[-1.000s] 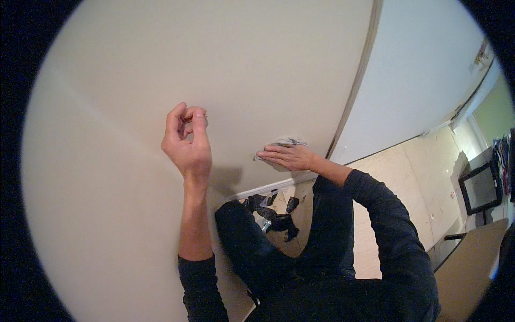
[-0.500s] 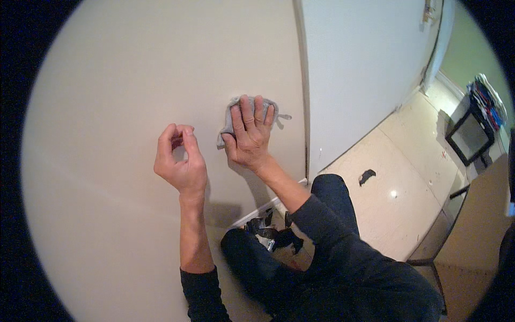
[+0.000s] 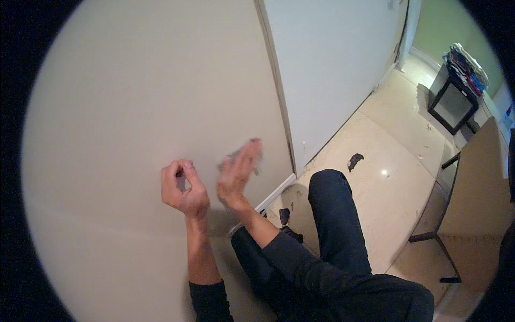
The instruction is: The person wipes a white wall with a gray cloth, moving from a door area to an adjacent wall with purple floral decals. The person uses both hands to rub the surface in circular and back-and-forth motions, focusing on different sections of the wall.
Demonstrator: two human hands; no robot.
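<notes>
Shifted lower, blurred grey cloth point(image 3: 234, 158) peeks past right hand point(image 3: 236, 178), grip flattened; left hand point(image 3: 185, 197) loosely curled.

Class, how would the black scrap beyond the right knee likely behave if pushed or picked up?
The black scrap is probably light, looking small and thin beside the knee. Its ragged, curved outline suggests floppiness. Lying low on the floor, it would likely slide rather than roll.

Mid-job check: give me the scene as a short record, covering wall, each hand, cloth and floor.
Wall: beige, beside a white panel
Left hand: raised, curled; wall contact unclear
Right hand: blurred, extended, over the cloth
Cloth: gray, mostly hidden behind the right hand
Floor: pale tiles, scattered black scraps
</notes>
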